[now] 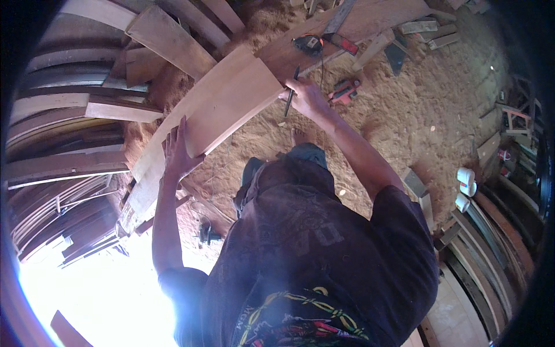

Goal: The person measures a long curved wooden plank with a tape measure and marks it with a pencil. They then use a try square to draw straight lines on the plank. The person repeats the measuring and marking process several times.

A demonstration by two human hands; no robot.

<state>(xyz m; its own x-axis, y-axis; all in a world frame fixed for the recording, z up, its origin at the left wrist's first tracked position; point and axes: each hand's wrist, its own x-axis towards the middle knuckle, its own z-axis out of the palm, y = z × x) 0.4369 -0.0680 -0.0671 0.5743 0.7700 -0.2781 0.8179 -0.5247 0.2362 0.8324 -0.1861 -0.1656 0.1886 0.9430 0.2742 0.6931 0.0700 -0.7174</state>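
Note:
A wide pale wooden board lies at a slant in front of me, over a longer plank that reaches down to the left. My left hand rests on the wood near the board's lower end, fingers spread. At the far right corner of the board, my right hand grips a slim dark pencil between closed fingers. Its fingertips are at the board's edge; whether the pencil's tip touches the wood I cannot tell.
Beyond the board, a dark round tool with an orange mark and a red-ended metal blade lie on a broad plank. A red tool sits on the sawdust-covered ground. Stacked timber lines the left; white containers stand right.

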